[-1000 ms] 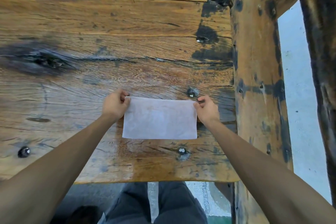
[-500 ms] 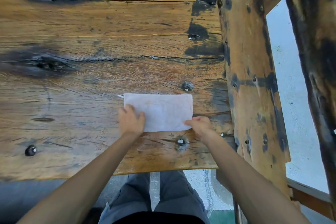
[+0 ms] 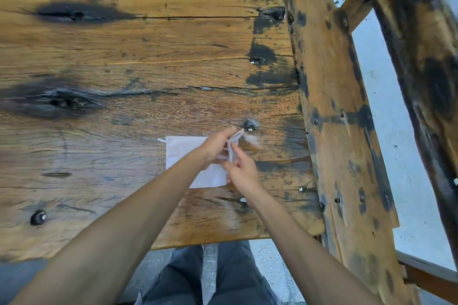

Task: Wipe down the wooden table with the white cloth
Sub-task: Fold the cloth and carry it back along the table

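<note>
1. Two bare hands meet at the right edge of the white rectangular cloth (image 3: 184, 153), which lies flat on the weathered brown wooden table (image 3: 148, 62), near its front edge and towards its right end.
2. Left hand (image 3: 215, 145) reaches across the cloth; fingers point forward-right and pinch the cloth's lifted right edge, which stands up off the wood as a thin folded strip.
3. Right hand (image 3: 241, 171) sits just beside the left, at the cloth's near-right corner; fingers narrowly curled, index tip against the raised strip. It looks like a pinch, but motion blur makes it hard to be certain.
4. Rest of the cloth stays flat; a small white tag or thread pokes out at its far-left corner.
5. Dark metal bolt head (image 3: 248, 125) sits in the wood just beyond the raised cloth edge.
6. Stained upright wooden plank (image 3: 329, 106) butts the table's right end.
7. Grey trousers (image 3: 210, 277) visible below the front edge.
</note>
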The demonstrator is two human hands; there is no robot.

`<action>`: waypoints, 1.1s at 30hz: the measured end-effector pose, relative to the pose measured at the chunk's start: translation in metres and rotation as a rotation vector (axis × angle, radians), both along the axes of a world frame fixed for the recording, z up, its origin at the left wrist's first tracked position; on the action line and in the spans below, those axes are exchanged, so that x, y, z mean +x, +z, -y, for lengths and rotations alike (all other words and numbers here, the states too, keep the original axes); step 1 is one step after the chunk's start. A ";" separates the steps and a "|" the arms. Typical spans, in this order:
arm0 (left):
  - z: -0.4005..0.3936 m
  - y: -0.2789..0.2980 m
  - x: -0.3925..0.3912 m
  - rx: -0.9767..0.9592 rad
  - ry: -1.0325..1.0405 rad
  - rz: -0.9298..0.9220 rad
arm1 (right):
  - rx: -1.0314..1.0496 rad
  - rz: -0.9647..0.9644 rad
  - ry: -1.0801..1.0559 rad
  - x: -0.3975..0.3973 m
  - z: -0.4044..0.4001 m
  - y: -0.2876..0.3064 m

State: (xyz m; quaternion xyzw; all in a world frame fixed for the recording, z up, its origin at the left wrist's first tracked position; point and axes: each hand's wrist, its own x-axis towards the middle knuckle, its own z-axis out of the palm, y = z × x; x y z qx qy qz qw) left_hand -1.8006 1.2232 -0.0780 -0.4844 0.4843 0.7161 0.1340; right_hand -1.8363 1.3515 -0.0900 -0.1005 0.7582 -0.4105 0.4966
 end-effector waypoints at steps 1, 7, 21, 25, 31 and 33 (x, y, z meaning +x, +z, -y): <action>0.010 0.000 0.010 0.029 0.019 -0.016 | -0.010 -0.022 0.042 0.008 0.009 -0.001; 0.058 -0.014 0.078 0.087 0.135 -0.006 | 0.005 -0.138 0.322 0.064 0.058 -0.006; 0.059 -0.043 0.107 -0.195 0.358 0.105 | 0.170 -0.592 0.637 0.101 0.033 -0.027; 0.059 -0.047 0.106 -0.264 0.313 0.116 | 0.175 -0.724 0.717 0.100 0.034 -0.032; 0.058 -0.047 0.105 -0.287 0.289 0.107 | 0.028 -0.884 0.813 0.112 0.041 -0.042; 0.058 -0.047 0.107 -0.289 0.289 0.102 | 0.014 -0.869 0.772 0.112 0.043 -0.044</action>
